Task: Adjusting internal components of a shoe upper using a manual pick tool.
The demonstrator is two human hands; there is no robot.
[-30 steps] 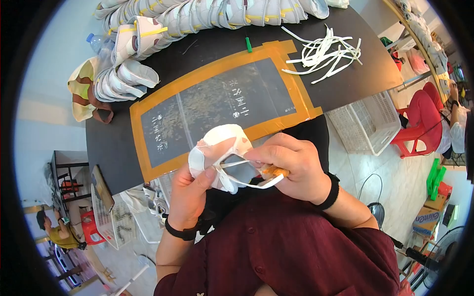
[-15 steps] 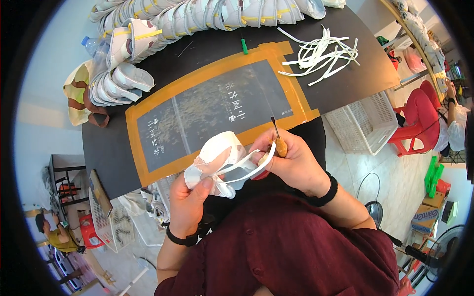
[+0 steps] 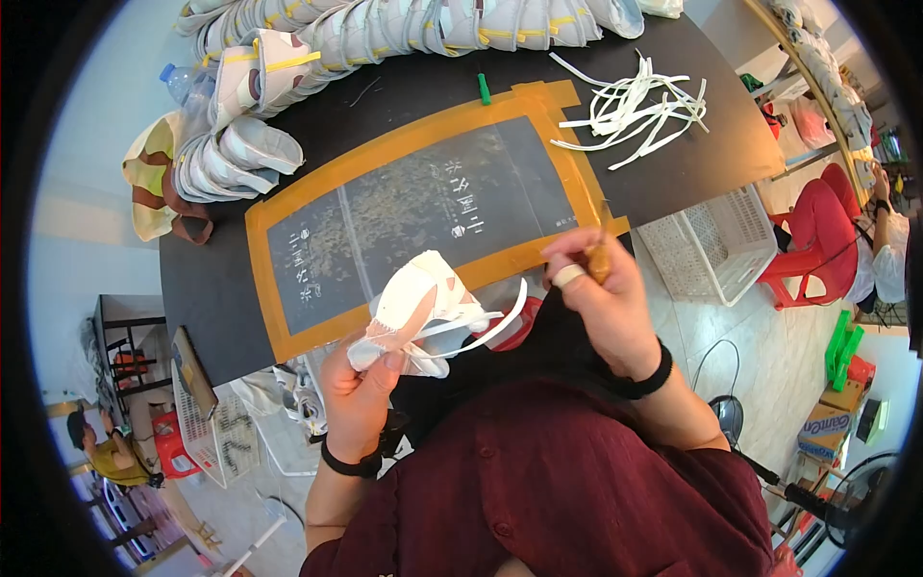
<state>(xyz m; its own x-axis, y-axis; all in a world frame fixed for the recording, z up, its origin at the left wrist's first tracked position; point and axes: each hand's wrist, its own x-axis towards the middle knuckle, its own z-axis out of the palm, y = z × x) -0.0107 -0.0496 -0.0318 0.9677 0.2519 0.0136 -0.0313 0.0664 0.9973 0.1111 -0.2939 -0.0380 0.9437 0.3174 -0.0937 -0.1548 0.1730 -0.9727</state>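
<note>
dark table (image 3: 207, 279), pale tiled floor (image 3: 700, 332)

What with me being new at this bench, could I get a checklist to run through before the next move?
1. Upper gripped by the left hand: ok.
2. Awl in the right hand: ok.
3. Awl tip pointing away from the upper: ok.
4. Lace on the upper held by the right hand: not ok, its end sticks out free.
5. Lace evenly threaded: cannot tell, the upper's folds hide it.
6. Spare laces on the table: ok, in a loose tangle.
</note>
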